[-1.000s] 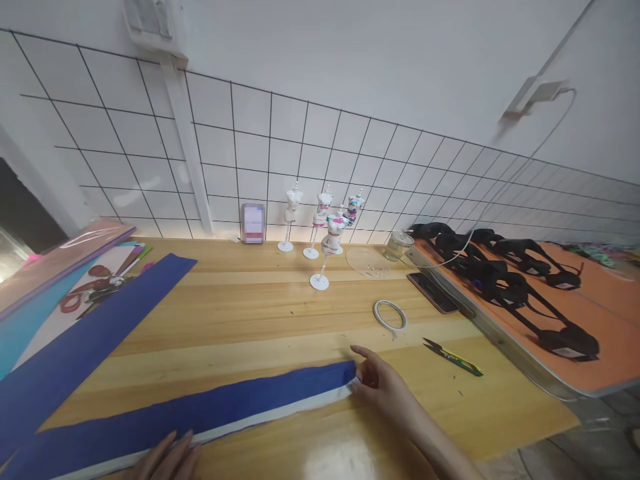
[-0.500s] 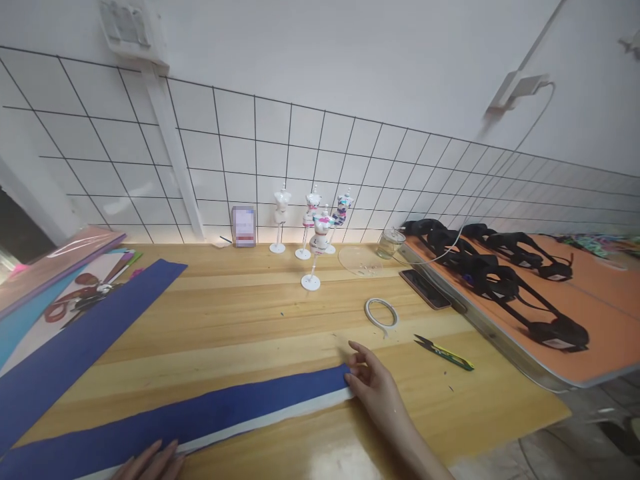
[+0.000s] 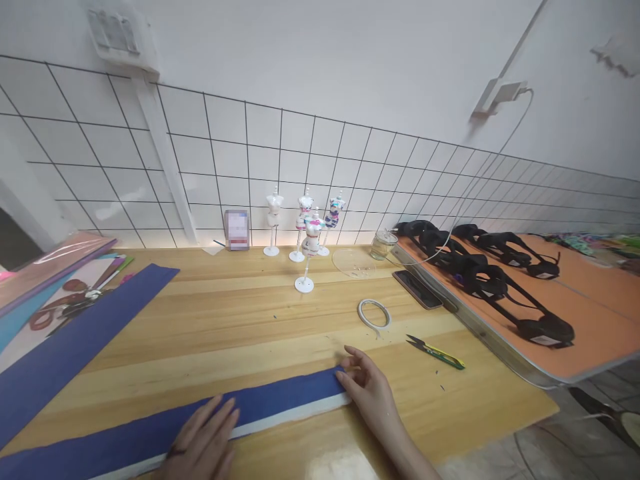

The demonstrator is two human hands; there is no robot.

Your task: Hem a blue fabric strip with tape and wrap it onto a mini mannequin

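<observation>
A long blue strip (image 3: 280, 396) with a white band along its near edge lies across the front of the table. I cannot tell whether it is cloth or paper. My left hand (image 3: 203, 440) rests on its middle, fingers stretched out, palm down. At the strip's right end, my right hand (image 3: 367, 387) pinches the tip between thumb and fingers. A second, wider blue strip (image 3: 95, 320) lies slanting at the left. Right of my right hand are yellow-green thread snips (image 3: 436, 352) and a roll of narrow white tape (image 3: 375, 315).
Several small dress forms on stands (image 3: 304, 285) are at the back, near a glass jar (image 3: 384, 245) and a phone (image 3: 417, 289). Red-handled scissors (image 3: 75, 303) lie among papers at left. Black head-strap devices (image 3: 545, 331) sit on an orange table (image 3: 590, 320) to the right.
My left hand has slid to the right and further onto the blue strip, so more of it shows. The right hand stays at the strip's end. The view has shifted slightly.
</observation>
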